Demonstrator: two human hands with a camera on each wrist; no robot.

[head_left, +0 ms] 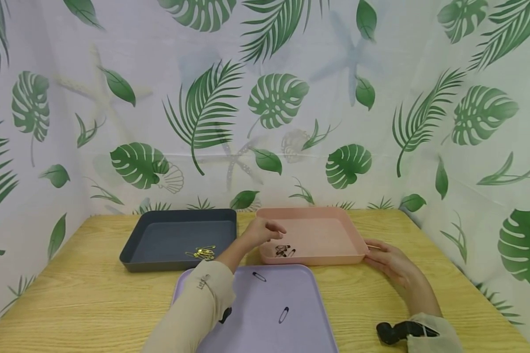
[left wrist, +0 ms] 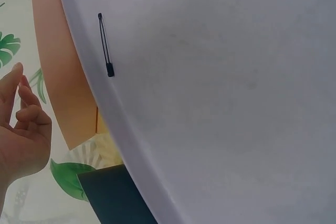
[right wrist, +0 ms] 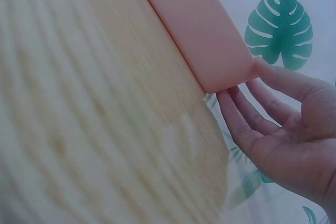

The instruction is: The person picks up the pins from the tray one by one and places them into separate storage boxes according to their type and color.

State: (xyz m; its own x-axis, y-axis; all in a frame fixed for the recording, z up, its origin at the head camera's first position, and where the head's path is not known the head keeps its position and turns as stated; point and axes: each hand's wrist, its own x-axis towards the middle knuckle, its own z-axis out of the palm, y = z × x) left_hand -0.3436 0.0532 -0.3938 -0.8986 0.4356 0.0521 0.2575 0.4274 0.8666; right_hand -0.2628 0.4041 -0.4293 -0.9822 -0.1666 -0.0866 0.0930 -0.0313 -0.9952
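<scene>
My left hand (head_left: 261, 231) hangs over the left side of the pink tray (head_left: 311, 212), its fingers loosely bent and no object showing between them. Several black safety pins (head_left: 283, 252) lie in a small pile just below it in that tray. At the tray's right front corner, my right hand (head_left: 390, 262) grips the wall. The right wrist view shows its thumb (right wrist: 278, 80) at the rim and the other fingers lower on the end wall. Two more black safety pins lie apart on the lilac tray (head_left: 304, 294), one near its far edge (head_left: 259, 277) and one nearer (head_left: 283, 315).
A dark grey tray (head_left: 159, 235) stands left of the pink one, holding several gold safety pins (head_left: 204, 253) near its front right. All three trays are on a wooden table (head_left: 70, 284). A leaf-printed cloth (head_left: 291, 162) hangs behind and at both sides.
</scene>
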